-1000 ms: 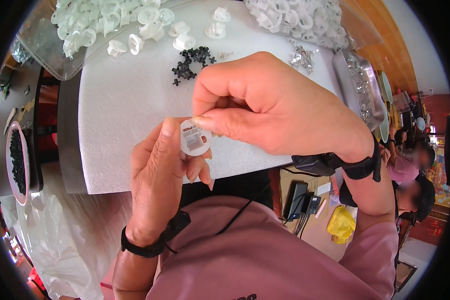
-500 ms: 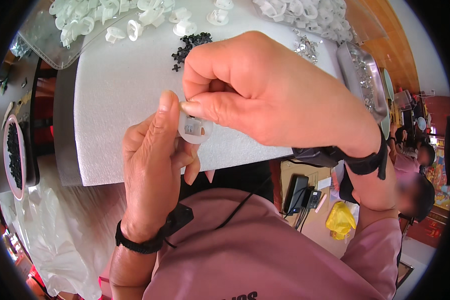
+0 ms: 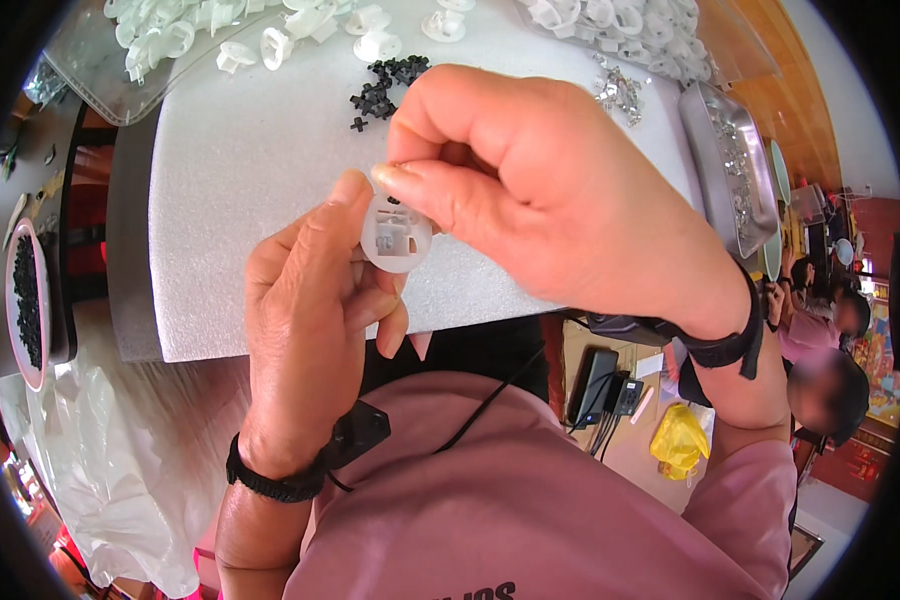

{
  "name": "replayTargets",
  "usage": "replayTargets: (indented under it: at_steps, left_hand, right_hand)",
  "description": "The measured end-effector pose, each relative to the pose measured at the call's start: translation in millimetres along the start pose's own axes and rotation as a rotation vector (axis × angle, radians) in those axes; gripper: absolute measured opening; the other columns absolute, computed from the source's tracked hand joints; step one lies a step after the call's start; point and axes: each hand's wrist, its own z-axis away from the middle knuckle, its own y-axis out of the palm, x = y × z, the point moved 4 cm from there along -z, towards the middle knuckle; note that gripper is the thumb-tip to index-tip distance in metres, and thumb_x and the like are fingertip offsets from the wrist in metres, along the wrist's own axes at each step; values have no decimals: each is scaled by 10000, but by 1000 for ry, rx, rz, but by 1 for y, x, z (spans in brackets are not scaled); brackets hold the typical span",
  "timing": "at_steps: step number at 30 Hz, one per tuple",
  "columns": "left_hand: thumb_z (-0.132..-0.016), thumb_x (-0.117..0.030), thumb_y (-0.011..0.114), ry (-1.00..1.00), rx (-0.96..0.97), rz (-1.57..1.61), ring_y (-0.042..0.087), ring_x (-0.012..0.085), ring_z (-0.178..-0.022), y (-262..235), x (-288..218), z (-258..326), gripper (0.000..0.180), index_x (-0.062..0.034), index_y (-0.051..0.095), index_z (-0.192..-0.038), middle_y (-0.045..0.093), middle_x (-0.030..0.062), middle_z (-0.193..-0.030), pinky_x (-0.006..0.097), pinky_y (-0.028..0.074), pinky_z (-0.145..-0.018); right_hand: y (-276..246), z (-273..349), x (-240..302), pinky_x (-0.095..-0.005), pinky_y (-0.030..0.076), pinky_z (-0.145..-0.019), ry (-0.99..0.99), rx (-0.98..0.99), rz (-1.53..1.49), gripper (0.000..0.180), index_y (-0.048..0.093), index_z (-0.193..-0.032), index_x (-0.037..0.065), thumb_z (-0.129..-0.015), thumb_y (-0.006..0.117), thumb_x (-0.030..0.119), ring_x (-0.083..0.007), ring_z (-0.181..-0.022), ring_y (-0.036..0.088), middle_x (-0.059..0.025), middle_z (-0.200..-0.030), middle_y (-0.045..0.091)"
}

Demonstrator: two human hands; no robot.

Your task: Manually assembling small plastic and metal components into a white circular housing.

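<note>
Slotted white disc [image 3: 398, 238] face-up, long axis unclear

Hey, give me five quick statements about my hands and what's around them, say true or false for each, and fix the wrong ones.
1. The left hand holds a round white part. True.
2. Black cross-shaped pieces lie on the white board. True.
3. The right hand lies flat on that board. False: it is raised, pinching at the part's upper edge.
4. The metal tray stands left of the board. False: it is at the board's right side.
5. A crumpled yellow bag lies right of the black cables. True.
</note>
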Motion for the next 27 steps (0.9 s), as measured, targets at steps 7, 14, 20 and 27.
replayTargets:
  at_steps: [7, 14, 20, 27]
  left_hand:
    - [-983, -356, 480, -22, -18, -40, 365, 80, -402, -3, 0, -1, 420, 3, 554, -778, 436, 16, -567, 243, 366, -380]
    - [-987, -356, 475, -94, -6, 48, 365, 79, -409, -3, 4, -1, 415, -2, 555, -786, 420, 13, -562, 237, 348, -383]
    - [-987, -342, 485, -68, -11, 61, 351, 74, -417, -2, 4, -1, 404, -4, 549, -774, 405, 5, -566, 235, 352, -395]
    - [-992, -320, 482, -41, -27, 113, 353, 71, -434, -2, 8, 3, 387, -7, 562, -779, 363, -11, -546, 235, 357, -402]
  right_hand:
    - [10, 2, 4, -333, 424, -512, -229, -103, 285, 183, 473, -807, 37, -832, 654, 22, -275, -565, 517, -85, -657, 518]
    - [11, 2, 4, -324, 419, -499, -251, -118, 265, 180, 478, -798, 37, -833, 653, 14, -257, -551, 514, -74, -647, 514]
    - [10, 4, 5, -288, 389, -479, -247, -126, 180, 174, 486, -784, 30, -854, 644, 20, -195, -521, 477, -51, -632, 498]
    - [16, 10, 6, -275, 370, -475, -347, -188, 108, 183, 477, -779, 28, -869, 636, 34, -172, -521, 462, -46, -638, 492]
